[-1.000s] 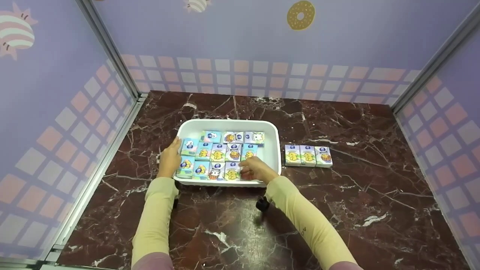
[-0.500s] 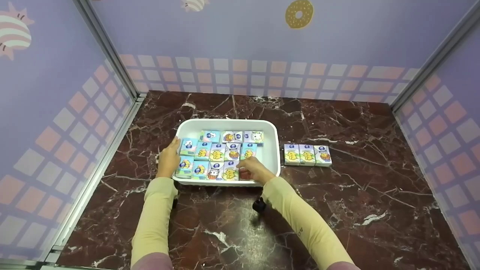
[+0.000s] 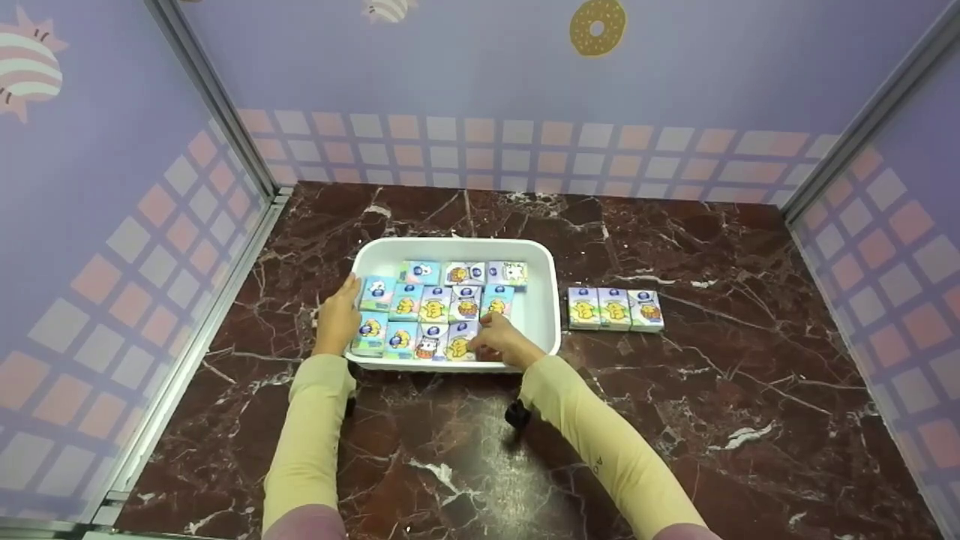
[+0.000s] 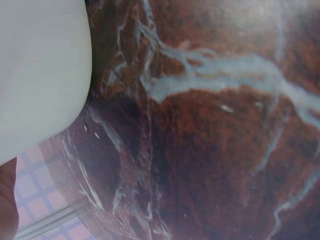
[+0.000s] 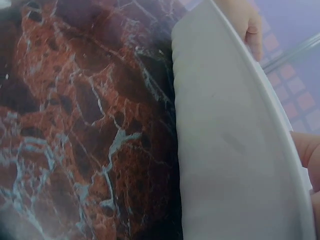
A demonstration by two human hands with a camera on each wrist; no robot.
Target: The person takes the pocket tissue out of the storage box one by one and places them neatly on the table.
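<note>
The left hand (image 3: 337,319) steadies the white rectangular plastic tray (image 3: 544,262), grip spread; the right hand (image 3: 501,341) pinches a small colourful tissue packet (image 3: 459,341); best seated flat beside its neighbours

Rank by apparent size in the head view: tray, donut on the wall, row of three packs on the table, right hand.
1. tray, clearly largest.
2. row of three packs.
3. donut and right hand: look about alike, and the donut is farther from the camera, so no ranking between them.
</note>
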